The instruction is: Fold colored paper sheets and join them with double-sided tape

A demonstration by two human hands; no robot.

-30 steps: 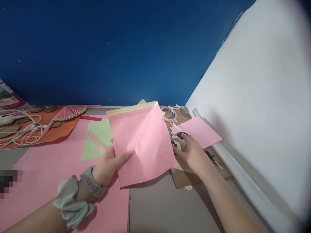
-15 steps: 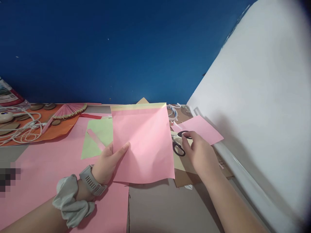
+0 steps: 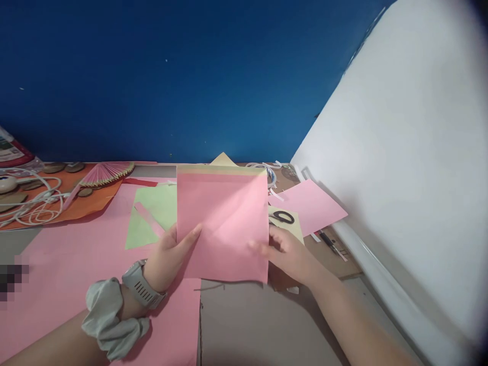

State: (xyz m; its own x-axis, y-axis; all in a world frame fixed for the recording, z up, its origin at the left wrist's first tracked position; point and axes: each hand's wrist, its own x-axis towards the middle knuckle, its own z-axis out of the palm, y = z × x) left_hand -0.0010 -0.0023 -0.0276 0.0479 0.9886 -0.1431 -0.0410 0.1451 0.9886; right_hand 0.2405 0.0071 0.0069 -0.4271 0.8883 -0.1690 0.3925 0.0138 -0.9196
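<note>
A pink sheet of paper (image 3: 223, 208) with a pale yellow strip along its top edge is held up in front of me. My left hand (image 3: 171, 251) grips its left side, thumb on the front and fingers out of sight behind. At the right edge is my right hand (image 3: 285, 254), its thumb over the front and its fingers partly behind the paper. Just beyond that hand, scissors (image 3: 284, 217) with black handles lie on pale yellow paper (image 3: 299, 223); the pink sheet hides their blades.
Left of the sheet lie green paper (image 3: 148, 198) with a pink strip, a large pink sheet (image 3: 87, 259), a folded pink fan (image 3: 107, 174) and white cables (image 3: 41, 198). On the right are another pink piece (image 3: 316, 206), a pen (image 3: 330, 241) and a tape roll (image 3: 271, 177).
My right hand has let go of the scissors, leaving them on the pale yellow paper, and moved left and down onto the pink sheet's right edge. My left hand keeps its grip.
</note>
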